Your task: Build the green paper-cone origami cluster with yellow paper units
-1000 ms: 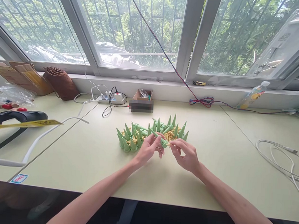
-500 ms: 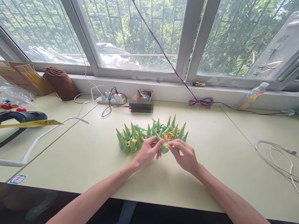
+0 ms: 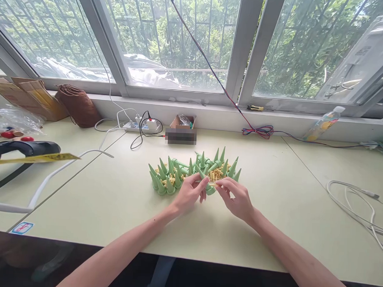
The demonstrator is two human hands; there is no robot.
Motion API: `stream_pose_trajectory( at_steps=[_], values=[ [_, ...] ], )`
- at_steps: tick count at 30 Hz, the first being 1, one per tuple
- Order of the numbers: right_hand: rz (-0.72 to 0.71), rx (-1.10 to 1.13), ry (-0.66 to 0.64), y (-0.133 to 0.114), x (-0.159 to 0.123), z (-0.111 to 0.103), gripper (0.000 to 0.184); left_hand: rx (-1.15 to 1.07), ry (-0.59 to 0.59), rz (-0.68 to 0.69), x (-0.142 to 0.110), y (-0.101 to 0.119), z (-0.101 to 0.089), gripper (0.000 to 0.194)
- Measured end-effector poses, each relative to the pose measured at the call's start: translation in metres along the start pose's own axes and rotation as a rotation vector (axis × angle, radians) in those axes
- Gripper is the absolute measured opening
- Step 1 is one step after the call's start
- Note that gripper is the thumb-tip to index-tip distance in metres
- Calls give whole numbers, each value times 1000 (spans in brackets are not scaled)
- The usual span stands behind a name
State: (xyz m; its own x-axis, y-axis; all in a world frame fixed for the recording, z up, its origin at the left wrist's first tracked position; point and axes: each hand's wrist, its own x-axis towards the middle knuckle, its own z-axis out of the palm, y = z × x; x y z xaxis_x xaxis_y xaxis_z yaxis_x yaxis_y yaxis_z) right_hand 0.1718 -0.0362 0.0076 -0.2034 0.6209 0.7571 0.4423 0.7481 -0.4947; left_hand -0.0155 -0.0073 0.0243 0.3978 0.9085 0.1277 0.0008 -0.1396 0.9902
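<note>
My left hand [image 3: 191, 192] is closed around a green pointed cone with a collared base [image 3: 210, 189], its tip slanting up to the left. Right beside that base, my right hand [image 3: 235, 196] pinches a small yellowish piece [image 3: 213, 185], mostly covered by the fingers. Whether the piece touches the cone I cannot tell. Just beyond the hands stand several more green cones [image 3: 161, 188], some upright and some lying over. Among them lie heaps of short gold-coloured pieces [image 3: 216, 175].
At the back are a small cardboard box [image 3: 182, 121], a power strip [image 3: 131, 126] and a bundled cable [image 3: 258, 131]. A bottle [image 3: 324, 124] leans at the right, near a coiled white cable [image 3: 363, 206]. A black frame [image 3: 23, 149] and brown pouch [image 3: 77, 106] lie left.
Both hands stay nearly in place. The held cone's base has shifted up very slightly, and the fingers of my right hand remain beside it.
</note>
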Motion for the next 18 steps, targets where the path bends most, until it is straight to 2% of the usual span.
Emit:
stream_pose_trajectory(
  at_steps=[18],
  values=[
    [45, 11, -48, 3, 1, 0, 10, 50, 2, 32, -1, -5, 0, 33]
  ],
)
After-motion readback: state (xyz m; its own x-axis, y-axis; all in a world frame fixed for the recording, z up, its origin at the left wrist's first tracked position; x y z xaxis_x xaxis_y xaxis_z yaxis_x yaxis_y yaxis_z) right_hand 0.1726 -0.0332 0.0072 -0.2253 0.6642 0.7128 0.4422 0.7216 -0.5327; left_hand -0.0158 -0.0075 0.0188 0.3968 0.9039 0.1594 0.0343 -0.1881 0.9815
